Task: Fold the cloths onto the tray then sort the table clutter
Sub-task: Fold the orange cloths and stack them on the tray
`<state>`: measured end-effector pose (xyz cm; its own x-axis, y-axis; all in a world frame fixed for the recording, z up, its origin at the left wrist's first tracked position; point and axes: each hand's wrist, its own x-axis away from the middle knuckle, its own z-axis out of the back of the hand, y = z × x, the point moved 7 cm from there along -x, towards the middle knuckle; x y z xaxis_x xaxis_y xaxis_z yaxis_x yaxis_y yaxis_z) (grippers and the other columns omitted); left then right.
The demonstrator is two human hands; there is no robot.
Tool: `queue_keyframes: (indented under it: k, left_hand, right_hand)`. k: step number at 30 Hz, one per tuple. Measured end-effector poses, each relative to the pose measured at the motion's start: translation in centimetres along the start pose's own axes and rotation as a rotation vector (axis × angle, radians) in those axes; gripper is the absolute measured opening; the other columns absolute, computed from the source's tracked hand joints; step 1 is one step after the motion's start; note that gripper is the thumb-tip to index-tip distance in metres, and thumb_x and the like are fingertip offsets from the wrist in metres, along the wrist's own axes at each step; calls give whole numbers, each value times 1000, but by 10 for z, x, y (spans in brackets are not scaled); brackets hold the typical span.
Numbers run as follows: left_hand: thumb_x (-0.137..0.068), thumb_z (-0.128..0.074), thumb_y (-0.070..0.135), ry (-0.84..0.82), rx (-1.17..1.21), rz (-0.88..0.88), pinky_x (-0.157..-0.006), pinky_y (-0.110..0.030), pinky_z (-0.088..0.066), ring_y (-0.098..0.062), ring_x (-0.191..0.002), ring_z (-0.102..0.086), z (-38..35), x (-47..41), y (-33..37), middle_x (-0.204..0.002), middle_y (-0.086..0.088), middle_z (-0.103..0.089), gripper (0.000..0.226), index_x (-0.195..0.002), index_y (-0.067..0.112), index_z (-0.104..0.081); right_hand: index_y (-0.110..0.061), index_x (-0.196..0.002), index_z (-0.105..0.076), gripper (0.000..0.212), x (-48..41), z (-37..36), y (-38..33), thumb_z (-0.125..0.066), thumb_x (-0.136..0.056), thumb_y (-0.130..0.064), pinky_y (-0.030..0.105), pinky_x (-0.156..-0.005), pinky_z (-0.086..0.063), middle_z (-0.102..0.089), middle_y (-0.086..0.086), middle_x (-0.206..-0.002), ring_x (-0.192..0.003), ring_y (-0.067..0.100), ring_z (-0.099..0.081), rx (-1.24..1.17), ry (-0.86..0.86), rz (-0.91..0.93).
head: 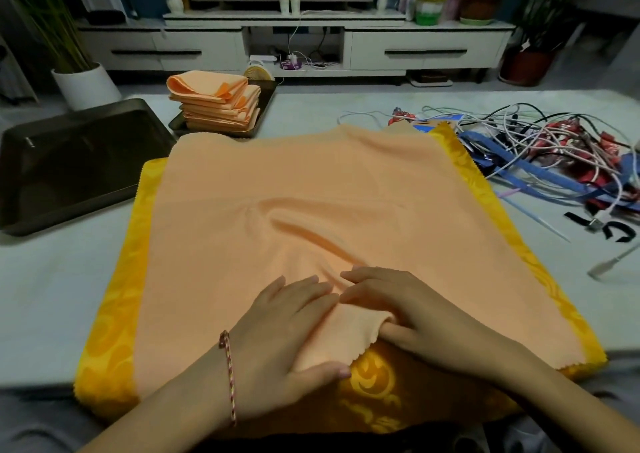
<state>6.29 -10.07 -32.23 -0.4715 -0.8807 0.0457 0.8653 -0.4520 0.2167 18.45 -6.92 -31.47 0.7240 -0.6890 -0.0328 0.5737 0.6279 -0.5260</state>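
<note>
The peach cloth (pixel 311 182) lay spread flat in the middle of the table (pixel 52 279), on top of a yellow cloth (pixel 114 296). At 6 o'clock the left hand (pixel 287 331) and the right hand (pixel 415 310) were close together on its near edge. Each hand pinched that edge, with the thumb tucked under and the fingers on top.

Things that could go wrong:
- Both hands held the middle of the edge, not the corners. I think the corners could flop and the fold could come out crooked.
- A wrinkle (pixel 304 230) sat in the middle of the cloth. It could get folded in and make a lump.
- The yellow cloth might stick and come up too.
- The far right corner, at 1 o'clock, lay near the cables (pixel 554 147) and could drag one along.

Counting:
- Two hands.
- One open peach cloth and one yellow cloth.
- Two trays: a big dark tray (pixel 69 175) at 9 o'clock and a far tray (pixel 265 104) at 11 o'clock.
- One pile of folded cloths (pixel 218 106) on the far tray. The layers were too thin for me to count.
- One heap of cables at 2 o'clock, too tangled to count.
</note>
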Motion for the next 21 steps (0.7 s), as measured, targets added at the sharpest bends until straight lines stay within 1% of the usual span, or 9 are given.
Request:
queue_keyframes:
  k: [1,3,7,10,12,13,15,18,21]
  left_hand:
    - [-63,-7,83,-72,18,30,-108,-21,16,9,-132,8,-6,2,-3,-146,26,-2,99,-148,32,-9]
    - [-53,-4,85,-161,-11,40,-108,-23,21,10,-127,21,-13,4,-4,-138,31,15,106,-147,36,8]
    - [-68,-13,82,-128,71,8,-97,-11,30,16,-123,27,-11,7,-8,-135,34,20,79,-134,48,16]
    - [-66,-6,61,-34,181,-21,-106,-8,16,19,-127,14,-6,8,-16,-140,33,2,66,-131,48,-2]
    - [-75,-19,49,72,210,-24,-113,-17,-15,14,-128,-15,2,10,-22,-140,24,-31,59,-133,44,-32]
    - [-77,-29,38,164,189,-54,-105,-22,-36,7,-122,-36,9,13,-24,-132,16,-51,53,-126,36,-49]
    - [-71,-39,22,259,192,-39,-82,-32,-55,-14,-107,-61,17,18,-33,-111,1,-69,49,-112,20,-65]
    - [-59,-43,10,288,195,112,-85,-47,-53,-29,-96,-68,25,23,-50,-103,-7,-72,55,-106,12,-71]
    - [-57,-37,13,296,131,238,-76,-41,-53,-31,-90,-66,32,27,-66,-92,-4,-73,54,-98,19,-72]
  right_hand:
    - [-25,-123,-57,57,-1,2,0,-34,-74,-40,-3,-97,-10,-46,-9,-139,-126,-12,-24,-21,29,-4]
    - [-23,-117,-62,49,-2,4,0,-36,-76,-32,-4,-95,-14,-53,-9,-133,-125,-10,-30,-44,70,-31]
    - [-19,-111,-65,46,-3,6,-1,-37,-75,-26,-5,-91,-18,-59,-7,-127,-122,-4,-38,-52,108,-47]
    - [-16,-106,-67,43,-4,7,0,-37,-76,-26,-3,-89,-23,-62,-3,-122,-119,-1,-43,-66,126,-43]
    - [-14,-105,-68,40,-5,7,1,-40,-76,-19,-3,-89,-26,-64,-1,-120,-118,0,-45,-61,130,-47]
    - [-12,-106,-68,41,-5,7,1,-40,-75,-16,-3,-89,-26,-64,0,-120,-117,1,-45,-59,129,-47]
    - [-9,-108,-67,46,-6,8,4,-41,-70,-10,-3,-89,-25,-63,3,-121,-117,4,-46,-39,128,-42]
    - [-9,-108,-66,49,-6,9,4,-43,-65,-9,9,-92,-30,-62,4,-122,-116,14,-53,11,122,-40]
    - [-8,-107,-64,47,-7,14,9,-44,-65,-15,30,-91,-40,-63,7,-115,-109,24,-55,67,149,-59]
